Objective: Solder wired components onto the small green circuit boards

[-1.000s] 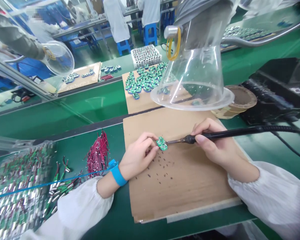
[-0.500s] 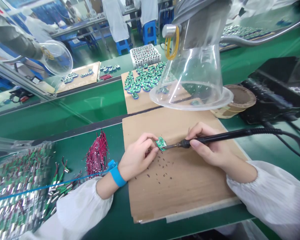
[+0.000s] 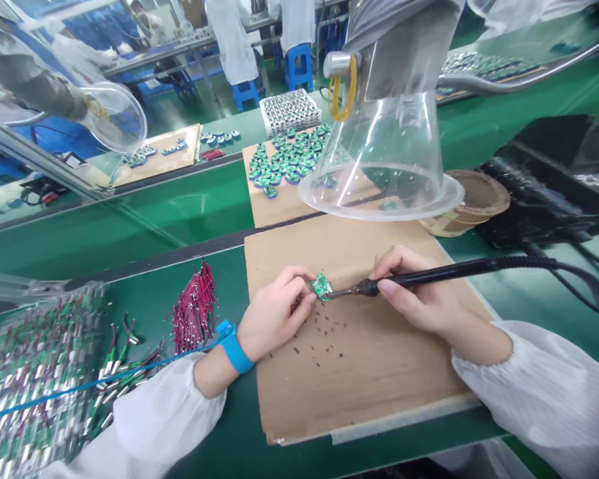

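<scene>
My left hand (image 3: 272, 313), with a blue wrist strap (image 3: 233, 346), pinches a small green circuit board (image 3: 322, 286) against the brown cardboard mat (image 3: 359, 372). My right hand (image 3: 419, 299) grips a black soldering iron (image 3: 429, 274) like a pen, its metal tip touching the board's right edge. Small dark burn marks dot the mat just below the board.
A clear fume-extraction hood (image 3: 384, 159) hangs over the mat's far edge. Red wires (image 3: 194, 306) and a pile of cells with leads (image 3: 34, 372) lie to the left. More green boards (image 3: 284, 159) sit on a far mat. A solder stand (image 3: 472, 199) and black station (image 3: 549, 179) are at right. People work behind.
The soldering iron's tip moved left from just short of the board to touch its edge. My left hand keeps holding the board in place.
</scene>
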`<state>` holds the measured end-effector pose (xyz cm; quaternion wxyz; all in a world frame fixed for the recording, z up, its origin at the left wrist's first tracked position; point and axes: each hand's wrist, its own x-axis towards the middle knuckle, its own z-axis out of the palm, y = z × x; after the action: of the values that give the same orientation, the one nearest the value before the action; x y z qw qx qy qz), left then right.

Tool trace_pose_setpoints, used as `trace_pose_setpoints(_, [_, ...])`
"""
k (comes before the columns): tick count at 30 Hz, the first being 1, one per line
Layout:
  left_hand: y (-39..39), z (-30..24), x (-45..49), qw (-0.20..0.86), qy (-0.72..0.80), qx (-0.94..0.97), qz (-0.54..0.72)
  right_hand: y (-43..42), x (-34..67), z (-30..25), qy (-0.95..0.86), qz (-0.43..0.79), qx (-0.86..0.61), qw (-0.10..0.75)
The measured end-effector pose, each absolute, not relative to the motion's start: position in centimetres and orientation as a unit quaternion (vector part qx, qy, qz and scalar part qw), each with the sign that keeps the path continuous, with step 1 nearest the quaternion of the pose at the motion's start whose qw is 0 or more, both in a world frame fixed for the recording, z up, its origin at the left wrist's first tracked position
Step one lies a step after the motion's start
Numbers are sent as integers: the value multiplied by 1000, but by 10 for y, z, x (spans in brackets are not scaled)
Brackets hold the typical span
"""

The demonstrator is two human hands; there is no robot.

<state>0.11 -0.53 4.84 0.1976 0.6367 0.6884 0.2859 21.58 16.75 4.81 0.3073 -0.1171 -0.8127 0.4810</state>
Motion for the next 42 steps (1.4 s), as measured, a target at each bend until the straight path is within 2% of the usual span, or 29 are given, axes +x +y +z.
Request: trace_pose_setpoints(42, [-6, 46, 1, 190, 689, 639, 285, 168, 213, 50, -822, 470, -110, 301])
